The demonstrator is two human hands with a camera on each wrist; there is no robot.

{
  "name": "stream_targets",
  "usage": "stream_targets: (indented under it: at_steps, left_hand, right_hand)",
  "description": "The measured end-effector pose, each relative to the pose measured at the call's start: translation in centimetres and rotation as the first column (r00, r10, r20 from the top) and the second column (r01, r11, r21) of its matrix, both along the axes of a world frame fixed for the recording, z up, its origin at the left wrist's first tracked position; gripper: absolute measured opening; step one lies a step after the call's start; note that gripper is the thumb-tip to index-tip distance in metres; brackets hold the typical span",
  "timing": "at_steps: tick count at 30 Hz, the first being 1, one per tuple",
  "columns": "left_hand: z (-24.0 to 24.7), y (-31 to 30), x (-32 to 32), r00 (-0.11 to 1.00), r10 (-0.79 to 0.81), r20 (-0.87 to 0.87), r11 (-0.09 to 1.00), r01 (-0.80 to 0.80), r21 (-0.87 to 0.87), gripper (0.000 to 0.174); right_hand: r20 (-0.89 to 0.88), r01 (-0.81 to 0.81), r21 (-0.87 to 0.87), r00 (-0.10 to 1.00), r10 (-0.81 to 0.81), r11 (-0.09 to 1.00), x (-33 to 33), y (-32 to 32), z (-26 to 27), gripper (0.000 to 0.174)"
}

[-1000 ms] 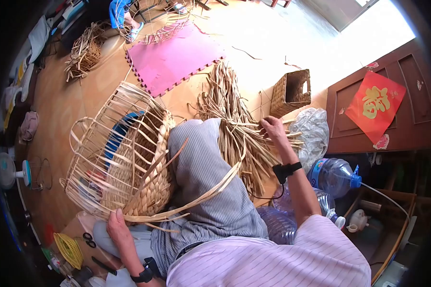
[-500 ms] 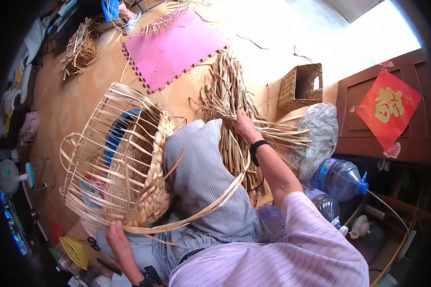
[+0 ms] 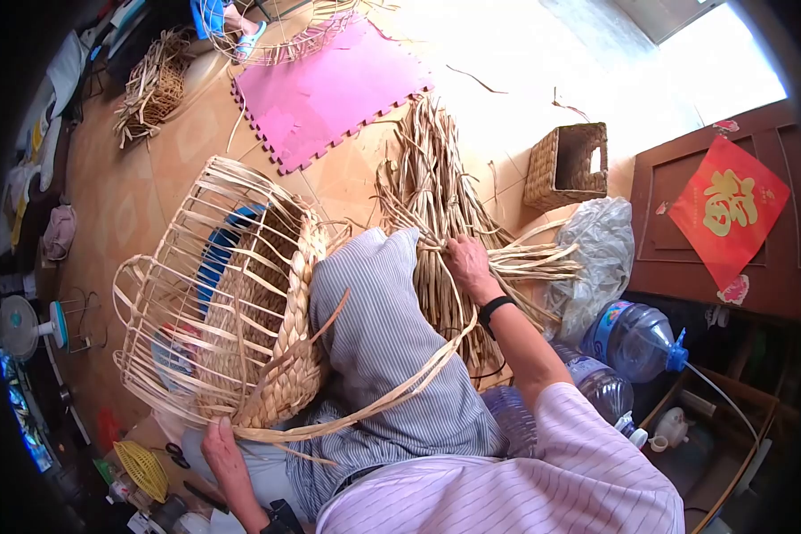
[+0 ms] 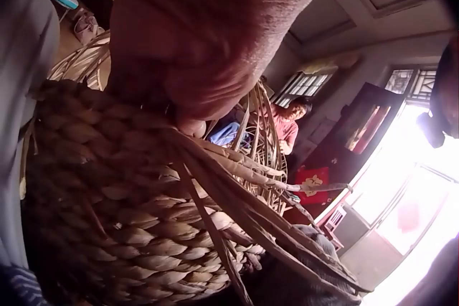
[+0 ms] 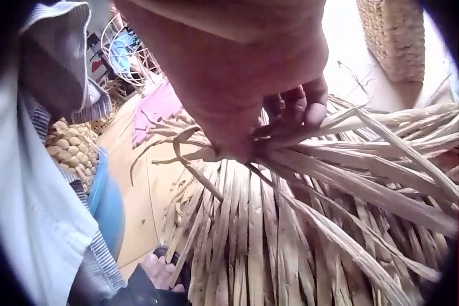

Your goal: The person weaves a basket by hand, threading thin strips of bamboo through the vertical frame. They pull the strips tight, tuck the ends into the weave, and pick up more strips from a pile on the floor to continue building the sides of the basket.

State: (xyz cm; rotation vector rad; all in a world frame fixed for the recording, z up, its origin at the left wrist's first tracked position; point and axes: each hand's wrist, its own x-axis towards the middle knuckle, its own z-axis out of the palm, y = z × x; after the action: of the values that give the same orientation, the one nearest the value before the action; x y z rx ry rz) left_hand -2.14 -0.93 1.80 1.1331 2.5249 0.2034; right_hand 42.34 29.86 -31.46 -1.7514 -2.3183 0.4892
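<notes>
A half-woven basket leans at the left of the person's lap, with braided weave below and bare upright stakes above. At its near edge the left hand pinches the weave where long pale strands come off; in the left wrist view a fingertip presses beside these strands. The strands curve across the trousers toward the right. The right hand lies on a large bundle of dried plant stalks. In the right wrist view, its fingers curl round several of the flat stalks.
A finished square basket stands behind a clear plastic bag. Large water bottles lie at the right. A pink foam mat covers floor ahead, near another person's foot. Scissors and a yellow basket are front left.
The right hand has moved left from the outer stalks onto the middle of the bundle, and its fingers now hold stalks there. The left hand keeps its place at the basket's edge.
</notes>
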Motion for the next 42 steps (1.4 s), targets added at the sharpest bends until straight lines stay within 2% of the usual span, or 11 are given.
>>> stream_targets:
  at_steps: [8, 12, 16, 19, 27, 33, 35, 36, 38, 39, 42]
  left_hand:
    - [-0.1, -0.1, 0.4, 1.000, -0.021, -0.014, 0.997, 0.022, 0.073, 0.032]
    - [-0.1, -0.1, 0.6, 1.000, -0.016, 0.000, 0.996, 0.016, 0.093, 0.032]
    - [-0.2, -0.2, 0.5, 0.999, -0.025, 0.030, 0.993, 0.021, 0.119, 0.032]
    - [-1.0, -0.4, 0.3, 0.999, -0.037, -0.010, 0.991, 0.038, 0.132, 0.032]
    - [0.9, -0.4, 1.1, 0.989, -0.111, -0.101, 0.985, 0.123, 0.123, 0.022]
    - [4.8, 0.2, 0.8, 0.969, -0.028, -0.246, 0.896, 0.134, 0.424, 0.017]
    - [6.9, 2.8, 4.1, 0.998, 0.065, 0.015, 0.845, -0.063, 0.532, 0.018]
    - [7.4, 4.0, 5.7, 0.988, 0.028, 0.149, 0.795, -0.113, 0.597, 0.021]
    - [8.6, 7.0, 8.9, 0.952, -0.278, 0.125, 0.753, 0.135, 0.644, 0.026]
    - [8.5, 8.6, 10.9, 0.855, -0.336, 0.395, 0.751, -0.009, 0.660, 0.029]
    - [6.7, 12.4, 15.3, 0.687, -0.554, 0.471, 0.708, 0.090, 0.701, 0.041]
  right_hand:
    - [-0.098, 0.202, 0.104, 0.977, -0.192, 0.974, 3.3, -0.7, 7.0, 0.015]
    - [-0.293, 0.262, 0.184, 0.935, -0.201, 0.947, 5.2, -0.3, 11.9, 0.012]
    - [-0.656, 0.312, -0.055, 0.705, -0.270, 0.949, 7.3, -0.7, 16.1, 0.022]
    - [-0.812, 0.331, -0.253, 0.438, -0.385, 0.909, 6.5, -0.9, 20.1, 0.024]
    - [-0.937, 0.115, -0.265, 0.204, -0.284, 0.957, 3.7, -1.4, 25.0, 0.025]
    - [-0.956, 0.021, -0.194, 0.222, -0.193, 0.981, 0.6, -3.2, 27.5, 0.022]
    - [-0.954, -0.009, -0.149, 0.263, -0.141, 0.989, -1.2, -4.3, 29.3, 0.024]
    - [-0.953, -0.043, -0.145, 0.274, -0.128, 0.988, -1.7, -4.9, 29.7, 0.024]
    - [-0.919, -0.074, -0.170, 0.371, -0.131, 0.983, -3.2, -6.7, 32.0, 0.025]
    - [-0.898, -0.088, -0.183, 0.419, -0.130, 0.979, -3.9, -7.2, 32.7, 0.026]
    - [-0.806, -0.185, 0.097, 0.561, 0.186, 0.978, -5.6, -8.3, 34.4, 0.029]
